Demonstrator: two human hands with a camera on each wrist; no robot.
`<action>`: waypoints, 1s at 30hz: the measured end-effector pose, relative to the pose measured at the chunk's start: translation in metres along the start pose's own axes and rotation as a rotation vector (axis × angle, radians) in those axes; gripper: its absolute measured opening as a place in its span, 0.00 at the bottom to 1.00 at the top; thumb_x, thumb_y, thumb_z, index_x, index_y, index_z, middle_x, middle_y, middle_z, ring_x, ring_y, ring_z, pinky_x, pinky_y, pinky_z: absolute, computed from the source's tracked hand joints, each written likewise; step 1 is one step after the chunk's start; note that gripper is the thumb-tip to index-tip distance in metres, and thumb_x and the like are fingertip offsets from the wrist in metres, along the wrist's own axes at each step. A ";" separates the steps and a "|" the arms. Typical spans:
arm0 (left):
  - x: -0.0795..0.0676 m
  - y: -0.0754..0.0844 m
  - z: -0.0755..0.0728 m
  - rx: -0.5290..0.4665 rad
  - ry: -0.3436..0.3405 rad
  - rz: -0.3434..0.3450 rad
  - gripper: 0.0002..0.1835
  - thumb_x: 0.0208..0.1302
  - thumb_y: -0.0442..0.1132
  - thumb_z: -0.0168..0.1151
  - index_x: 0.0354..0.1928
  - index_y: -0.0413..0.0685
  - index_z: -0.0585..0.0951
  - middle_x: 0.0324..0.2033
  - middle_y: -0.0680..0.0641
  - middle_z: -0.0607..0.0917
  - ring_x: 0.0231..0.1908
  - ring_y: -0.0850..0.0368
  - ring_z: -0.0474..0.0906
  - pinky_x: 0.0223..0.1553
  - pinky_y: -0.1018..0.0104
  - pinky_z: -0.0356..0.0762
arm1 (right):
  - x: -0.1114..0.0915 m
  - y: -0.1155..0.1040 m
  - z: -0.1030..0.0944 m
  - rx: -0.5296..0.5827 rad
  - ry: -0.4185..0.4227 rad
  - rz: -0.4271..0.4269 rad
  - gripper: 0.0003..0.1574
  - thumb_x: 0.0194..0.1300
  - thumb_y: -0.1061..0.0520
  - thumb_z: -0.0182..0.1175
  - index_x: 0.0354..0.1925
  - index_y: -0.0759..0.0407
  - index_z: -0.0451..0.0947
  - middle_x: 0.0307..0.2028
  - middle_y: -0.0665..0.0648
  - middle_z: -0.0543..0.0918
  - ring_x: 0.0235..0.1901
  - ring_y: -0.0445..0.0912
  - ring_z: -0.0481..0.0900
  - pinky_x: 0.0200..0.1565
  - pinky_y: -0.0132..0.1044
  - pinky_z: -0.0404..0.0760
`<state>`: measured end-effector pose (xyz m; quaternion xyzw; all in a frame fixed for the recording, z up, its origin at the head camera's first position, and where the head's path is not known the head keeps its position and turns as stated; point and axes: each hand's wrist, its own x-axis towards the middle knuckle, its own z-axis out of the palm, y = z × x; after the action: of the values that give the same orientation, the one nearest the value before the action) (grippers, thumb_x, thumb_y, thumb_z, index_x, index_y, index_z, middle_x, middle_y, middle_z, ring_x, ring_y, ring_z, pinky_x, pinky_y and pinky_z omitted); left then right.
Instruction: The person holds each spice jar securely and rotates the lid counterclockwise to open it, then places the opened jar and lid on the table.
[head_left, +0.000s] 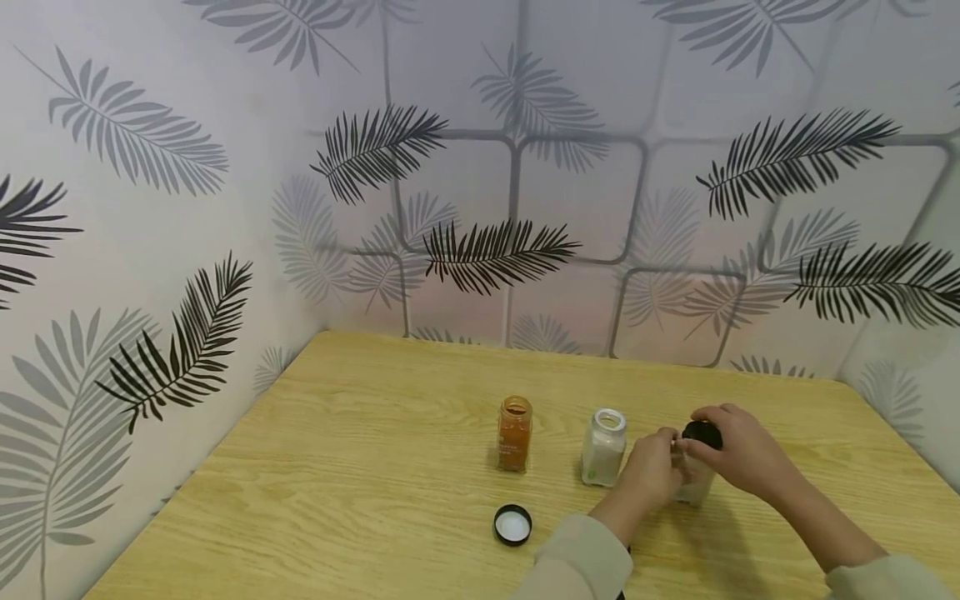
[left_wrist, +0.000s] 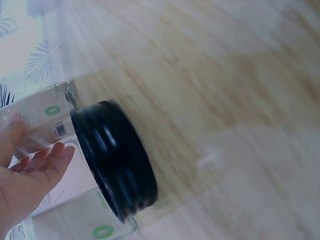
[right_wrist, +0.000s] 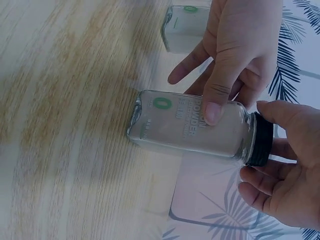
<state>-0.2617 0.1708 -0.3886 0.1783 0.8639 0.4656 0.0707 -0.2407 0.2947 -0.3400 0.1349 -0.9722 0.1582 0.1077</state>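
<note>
At the right of the table, my left hand [head_left: 651, 472] holds the glass body of a spice jar [right_wrist: 172, 125] with pale powder inside, thumb on its printed side. My right hand [head_left: 742, 450] pinches the black lid [right_wrist: 262, 140] on top of that jar between thumb and fingers. The jar stands upright, its base at the table. Just left of the hands is a lidless jar of whitish powder [head_left: 603, 450]. Farther left stands a lidless jar of orange-red powder [head_left: 514, 435].
A black lid with a white liner [head_left: 513, 526] lies upturned on the wooden table [head_left: 337, 467], left of my left sleeve. Another black lid [left_wrist: 115, 160] looms large in the left wrist view; the sleeve mostly hides it from above. A feather-patterned wall [head_left: 480, 192] borders the table.
</note>
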 end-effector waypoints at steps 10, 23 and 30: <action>0.000 0.000 0.000 0.025 0.004 -0.007 0.17 0.58 0.35 0.64 0.50 0.52 0.75 0.45 0.55 0.82 0.45 0.66 0.79 0.39 0.76 0.78 | 0.000 -0.002 0.002 0.004 0.020 -0.039 0.25 0.55 0.59 0.64 0.48 0.74 0.74 0.43 0.73 0.77 0.39 0.63 0.76 0.34 0.51 0.78; -0.001 -0.002 0.001 -0.099 -0.017 0.008 0.19 0.59 0.26 0.59 0.52 0.48 0.75 0.47 0.53 0.82 0.46 0.65 0.80 0.37 0.78 0.78 | -0.001 -0.002 0.003 0.034 0.033 0.002 0.24 0.56 0.57 0.65 0.47 0.73 0.75 0.41 0.71 0.78 0.37 0.60 0.77 0.34 0.49 0.78; -0.001 -0.002 0.001 -0.092 -0.013 -0.002 0.19 0.59 0.28 0.61 0.52 0.49 0.75 0.49 0.53 0.81 0.47 0.65 0.80 0.38 0.78 0.78 | 0.000 0.000 0.003 0.039 0.030 -0.023 0.24 0.55 0.60 0.65 0.47 0.74 0.74 0.43 0.74 0.76 0.38 0.63 0.76 0.33 0.50 0.78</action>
<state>-0.2611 0.1706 -0.3911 0.1771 0.8414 0.5034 0.0850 -0.2409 0.2938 -0.3427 0.1458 -0.9656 0.1780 0.1215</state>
